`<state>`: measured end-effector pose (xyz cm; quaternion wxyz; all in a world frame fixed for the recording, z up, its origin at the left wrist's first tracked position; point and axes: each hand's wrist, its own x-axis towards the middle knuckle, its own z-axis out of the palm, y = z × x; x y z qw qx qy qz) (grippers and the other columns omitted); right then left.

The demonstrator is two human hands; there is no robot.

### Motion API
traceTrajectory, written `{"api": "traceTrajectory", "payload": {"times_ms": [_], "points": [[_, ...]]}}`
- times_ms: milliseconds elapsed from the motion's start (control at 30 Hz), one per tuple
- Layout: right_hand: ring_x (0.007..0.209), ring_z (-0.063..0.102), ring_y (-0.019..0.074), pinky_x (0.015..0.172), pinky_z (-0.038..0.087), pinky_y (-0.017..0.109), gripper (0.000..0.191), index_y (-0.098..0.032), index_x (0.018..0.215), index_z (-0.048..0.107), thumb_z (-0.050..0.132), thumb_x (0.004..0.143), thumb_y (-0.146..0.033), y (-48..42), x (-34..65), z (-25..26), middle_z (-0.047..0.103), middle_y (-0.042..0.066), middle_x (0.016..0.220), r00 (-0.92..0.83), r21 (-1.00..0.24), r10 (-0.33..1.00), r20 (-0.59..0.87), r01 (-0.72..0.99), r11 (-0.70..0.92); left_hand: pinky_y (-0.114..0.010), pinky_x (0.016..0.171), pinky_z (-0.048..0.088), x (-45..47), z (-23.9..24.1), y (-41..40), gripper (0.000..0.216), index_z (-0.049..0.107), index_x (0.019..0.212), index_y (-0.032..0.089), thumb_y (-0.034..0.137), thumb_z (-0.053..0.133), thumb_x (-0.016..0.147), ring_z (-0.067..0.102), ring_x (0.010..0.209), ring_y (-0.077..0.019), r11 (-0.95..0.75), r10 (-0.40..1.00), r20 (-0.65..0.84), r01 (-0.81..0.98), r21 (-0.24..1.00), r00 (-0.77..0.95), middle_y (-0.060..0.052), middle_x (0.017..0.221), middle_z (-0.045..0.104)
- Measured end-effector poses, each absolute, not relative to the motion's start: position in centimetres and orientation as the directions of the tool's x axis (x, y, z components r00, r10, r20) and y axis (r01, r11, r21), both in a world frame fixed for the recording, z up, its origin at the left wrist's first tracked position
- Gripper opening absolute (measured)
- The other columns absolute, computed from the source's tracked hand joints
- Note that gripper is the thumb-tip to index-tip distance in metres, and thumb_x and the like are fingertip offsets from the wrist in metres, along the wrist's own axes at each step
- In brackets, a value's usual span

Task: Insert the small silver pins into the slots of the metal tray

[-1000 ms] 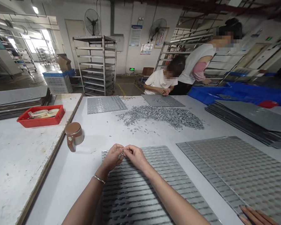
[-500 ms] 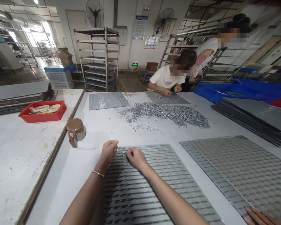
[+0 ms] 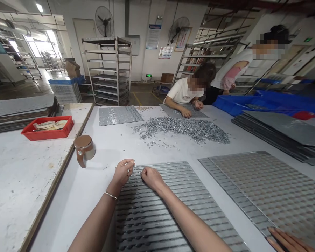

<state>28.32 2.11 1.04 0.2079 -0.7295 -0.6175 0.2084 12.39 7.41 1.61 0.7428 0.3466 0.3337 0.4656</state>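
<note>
My left hand (image 3: 124, 170) is curled shut at the top left corner of a ribbed grey metal tray (image 3: 170, 206); small metal parts seem to show between its fingers. A thin bracelet circles that wrist. My right hand (image 3: 150, 175) rests on the tray's top edge with its fingers pinched together, and what they hold is too small to make out. The two hands are a few centimetres apart. Farther back, a heap of small silvery metal parts (image 3: 183, 127) lies on the white table (image 3: 76, 196).
A brown lidded mug (image 3: 84, 149) stands left of the tray. A second filled tray (image 3: 265, 189) lies to the right, with another person's fingertips (image 3: 286, 241) at its near corner. Two people work at the far side. A red bin (image 3: 47, 128) sits on the left bench.
My hands, joined together a second ago, have drawn apart and dropped to the tray's top edge. The person seated across has reached a hand onto the tray in front of them.
</note>
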Motion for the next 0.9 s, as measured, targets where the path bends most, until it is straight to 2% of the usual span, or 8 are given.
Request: {"api": "traceTrajectory", "payload": {"times_ms": [67,167,300,400,467,600,767,900], "points": [[0.073,0.061,0.0179,0.067,0.035,0.026,0.006,-0.017,0.085,0.065,0.060,0.086,-0.015,2.0,28.5,1.2,0.069,0.005,0.077,0.161,-0.578,0.987,-0.016,0.804,-0.141,-0.018,0.041,0.016,12.4,1.8,7.3,0.050,0.067,0.084,0.010,0.038,0.095,0.053,0.036,0.047,-0.0021,0.341,0.910,-0.175,-0.441,0.830,0.376,-0.003,0.070,0.063],[0.068,0.058,0.0157,0.066,0.039,0.024,0.014,-0.017,0.095,0.064,0.056,0.092,-0.028,1.5,28.8,1.8,0.067,0.002,0.076,0.174,-0.702,0.984,0.041,0.706,-0.096,-0.019,0.041,0.014,12.7,2.1,6.9,0.048,0.066,0.080,0.010,0.037,0.095,0.053,0.035,0.045,-0.0019,0.368,0.884,-0.181,-0.405,0.837,0.430,-0.004,0.069,0.065],[0.059,0.052,0.0141,0.058,0.039,0.024,0.033,-0.018,0.089,0.064,0.056,0.090,-0.049,0.9,28.9,2.8,0.061,-0.001,0.067,0.115,-0.936,0.988,0.104,0.347,0.058,-0.019,0.040,0.012,13.2,2.2,6.1,0.041,0.063,0.078,0.014,0.039,0.092,0.061,0.028,0.039,-0.0025,0.393,0.836,-0.183,-0.330,0.859,0.518,0.007,0.048,0.048],[0.056,0.049,0.0128,0.055,0.038,0.024,0.034,-0.018,0.083,0.062,0.064,0.083,-0.052,0.7,28.9,3.1,0.058,-0.002,0.062,0.096,-0.977,0.994,0.048,0.213,0.027,-0.019,0.040,0.013,13.4,2.2,5.7,0.040,0.062,0.079,0.016,0.041,0.089,0.064,0.026,0.038,-0.0032,0.376,0.822,-0.176,-0.283,0.882,0.542,0.011,0.042,0.039],[0.054,0.047,0.0120,0.054,0.037,0.023,0.034,-0.018,0.082,0.061,0.063,0.083,-0.052,0.8,29.1,3.0,0.056,-0.003,0.061,0.086,-0.984,0.996,-0.001,0.178,-0.016,-0.019,0.040,0.014,13.4,2.3,5.7,0.041,0.063,0.079,0.016,0.042,0.089,0.063,0.026,0.037,-0.0033,0.369,0.829,-0.184,-0.270,0.889,0.527,0.010,0.043,0.042],[0.055,0.047,0.0114,0.055,0.035,0.022,0.025,-0.018,0.078,0.062,0.055,0.088,-0.040,1.0,29.3,2.0,0.057,-0.003,0.061,0.109,-0.906,0.993,-0.039,0.415,-0.081,-0.020,0.038,0.013,12.9,2.4,6.3,0.043,0.064,0.078,0.013,0.045,0.088,0.063,0.031,0.039,-0.0023,0.348,0.883,-0.195,-0.318,0.882,0.428,0.000,0.061,0.061],[0.059,0.051,0.0128,0.060,0.031,0.024,0.017,-0.019,0.061,0.060,0.059,0.078,-0.017,0.6,28.8,0.8,0.059,-0.002,0.059,0.110,-0.777,0.993,-0.040,0.622,-0.101,-0.018,0.038,0.013,12.0,2.3,7.5,0.045,0.062,0.079,0.013,0.047,0.088,0.063,0.031,0.042,-0.0012,0.310,0.929,-0.190,-0.389,0.868,0.317,0.002,0.065,0.060],[0.064,0.053,0.0147,0.062,0.029,0.025,0.013,-0.019,0.067,0.060,0.060,0.077,-0.012,0.5,28.4,0.5,0.062,-0.001,0.064,0.149,-0.701,0.989,-0.020,0.703,-0.120,-0.018,0.038,0.014,12.0,1.8,7.7,0.046,0.062,0.077,0.013,0.046,0.090,0.059,0.033,0.043,-0.0016,0.316,0.932,-0.201,-0.411,0.855,0.300,0.001,0.066,0.060]]}}
